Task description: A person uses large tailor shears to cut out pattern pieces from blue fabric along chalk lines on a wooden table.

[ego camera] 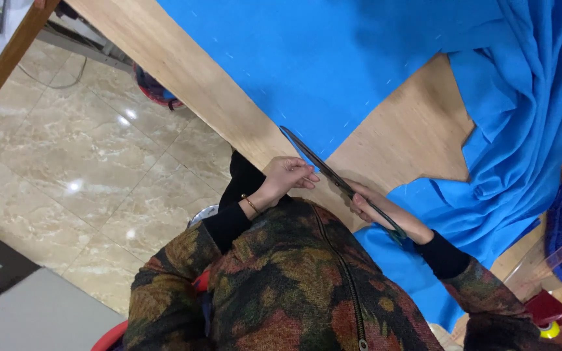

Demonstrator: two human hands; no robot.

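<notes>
While the blue cloth [307, 58] lies spread flat on the wooden table [183, 71], with dashed chalk marks across it, long scissors [333, 179] run along its cut edge, blades slightly parted and pointing away from the body. The right hand [375, 208] holds the scissor handles, fingers curled through and around them, forearm resting low on the table edge so the blades stay level with the cloth. The left hand [287, 175] sits just beside the blades with fingers bent and closed lightly at the cloth's edge, seemingly to keep it taut and steady; whether it pinches the cloth I cannot tell. More cloth lies bunched at the right, off the cutting line.
</notes>
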